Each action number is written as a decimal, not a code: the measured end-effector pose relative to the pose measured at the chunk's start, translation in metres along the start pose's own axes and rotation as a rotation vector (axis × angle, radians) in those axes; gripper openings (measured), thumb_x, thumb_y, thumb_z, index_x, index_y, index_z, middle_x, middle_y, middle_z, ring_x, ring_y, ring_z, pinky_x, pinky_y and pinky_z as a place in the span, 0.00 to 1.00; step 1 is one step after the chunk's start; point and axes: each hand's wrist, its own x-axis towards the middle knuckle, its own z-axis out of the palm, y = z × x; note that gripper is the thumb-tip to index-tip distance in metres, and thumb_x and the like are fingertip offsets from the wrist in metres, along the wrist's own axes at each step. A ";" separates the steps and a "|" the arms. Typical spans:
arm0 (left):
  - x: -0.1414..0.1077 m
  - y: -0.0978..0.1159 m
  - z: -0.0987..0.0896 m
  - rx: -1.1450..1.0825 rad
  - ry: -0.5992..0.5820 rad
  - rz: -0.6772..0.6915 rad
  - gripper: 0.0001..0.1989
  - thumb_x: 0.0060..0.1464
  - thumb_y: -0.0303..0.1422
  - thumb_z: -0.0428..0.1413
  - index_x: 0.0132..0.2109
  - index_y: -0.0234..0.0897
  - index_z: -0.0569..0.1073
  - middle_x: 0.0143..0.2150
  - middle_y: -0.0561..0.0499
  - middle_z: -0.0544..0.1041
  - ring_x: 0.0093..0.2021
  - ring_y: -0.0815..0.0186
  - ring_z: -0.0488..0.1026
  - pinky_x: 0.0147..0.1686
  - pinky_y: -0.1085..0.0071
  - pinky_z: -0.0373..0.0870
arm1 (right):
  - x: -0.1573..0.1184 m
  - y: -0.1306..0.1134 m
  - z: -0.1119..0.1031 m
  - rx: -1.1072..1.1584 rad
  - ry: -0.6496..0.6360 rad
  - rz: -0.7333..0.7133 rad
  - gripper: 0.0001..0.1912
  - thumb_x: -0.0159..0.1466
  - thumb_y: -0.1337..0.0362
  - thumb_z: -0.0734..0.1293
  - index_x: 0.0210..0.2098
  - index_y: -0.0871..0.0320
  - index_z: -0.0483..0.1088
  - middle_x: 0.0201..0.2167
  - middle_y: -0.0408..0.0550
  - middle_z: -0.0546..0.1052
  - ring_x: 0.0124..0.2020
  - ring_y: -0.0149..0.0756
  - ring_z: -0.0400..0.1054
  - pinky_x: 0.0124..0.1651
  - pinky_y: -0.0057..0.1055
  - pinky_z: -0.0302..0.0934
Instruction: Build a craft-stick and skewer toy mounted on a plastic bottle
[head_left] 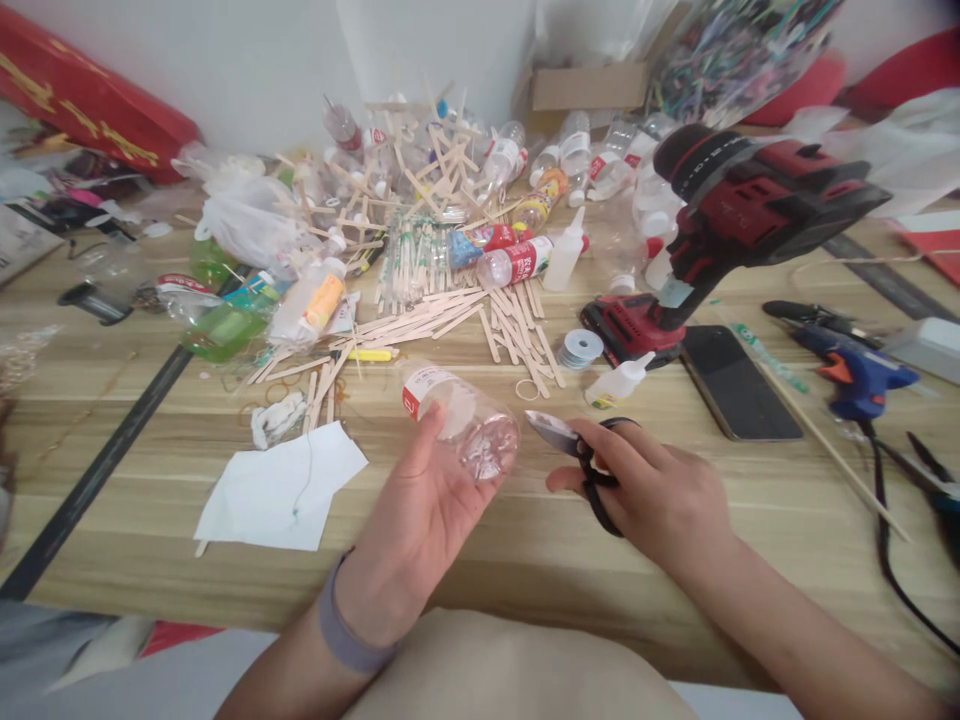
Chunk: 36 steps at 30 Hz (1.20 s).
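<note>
A clear plastic bottle (491,440) with a red and white label lies tilted in my left hand (427,510), its base turned toward my right side. My left thumb rests over the label, and the other fingers are mostly hidden beneath the bottle. My right hand (652,490) grips a pair of scissors (555,432) by the black handles. The blades point left at the bottle's base, with a small gap between them and the plastic. The blades look closed or nearly so.
Ahead lies a heap of popsicle sticks (420,320) with several plastic bottles. On the right stand a red cordless drill (765,200), a phone (739,385) and a blue glue gun (862,370). White paper (277,490) lies left; a wire spool (581,348) and glue bottle (619,382) sit nearby.
</note>
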 end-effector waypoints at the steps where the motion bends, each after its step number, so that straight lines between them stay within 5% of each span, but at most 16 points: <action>1: 0.000 0.000 0.000 0.006 0.008 0.003 0.13 0.68 0.35 0.48 0.43 0.33 0.74 0.39 0.44 0.80 0.38 0.62 0.79 0.36 0.67 0.78 | 0.000 0.000 0.001 0.020 0.002 0.030 0.22 0.70 0.47 0.59 0.43 0.60 0.71 0.21 0.40 0.70 0.18 0.30 0.63 0.22 0.28 0.52; 6: 0.001 0.000 -0.001 -0.018 0.008 0.017 0.11 0.67 0.36 0.49 0.43 0.34 0.72 0.39 0.44 0.79 0.38 0.61 0.79 0.37 0.67 0.77 | 0.002 -0.003 0.004 0.108 -0.009 0.065 0.33 0.67 0.39 0.56 0.40 0.64 0.72 0.25 0.48 0.69 0.23 0.36 0.64 0.26 0.30 0.57; 19: 0.000 -0.001 -0.004 -0.065 -0.003 0.002 0.12 0.67 0.36 0.49 0.44 0.34 0.74 0.41 0.44 0.80 0.40 0.62 0.78 0.40 0.66 0.77 | 0.004 -0.019 0.007 0.022 -0.040 0.081 0.22 0.70 0.49 0.59 0.38 0.60 0.75 0.21 0.44 0.71 0.19 0.32 0.63 0.23 0.29 0.51; 27: 0.000 0.000 -0.003 -0.084 -0.020 0.000 0.12 0.66 0.35 0.51 0.43 0.33 0.75 0.39 0.45 0.79 0.39 0.63 0.79 0.41 0.67 0.77 | 0.002 -0.023 0.007 0.248 -0.090 0.156 0.23 0.71 0.48 0.58 0.40 0.61 0.73 0.20 0.41 0.69 0.18 0.30 0.65 0.22 0.26 0.53; 36: 0.000 0.000 -0.004 -0.061 -0.040 -0.003 0.13 0.67 0.37 0.50 0.43 0.34 0.76 0.41 0.45 0.79 0.41 0.62 0.78 0.40 0.67 0.76 | 0.004 -0.025 0.008 0.160 -0.084 0.142 0.27 0.69 0.43 0.57 0.39 0.61 0.74 0.22 0.46 0.71 0.19 0.34 0.63 0.23 0.29 0.53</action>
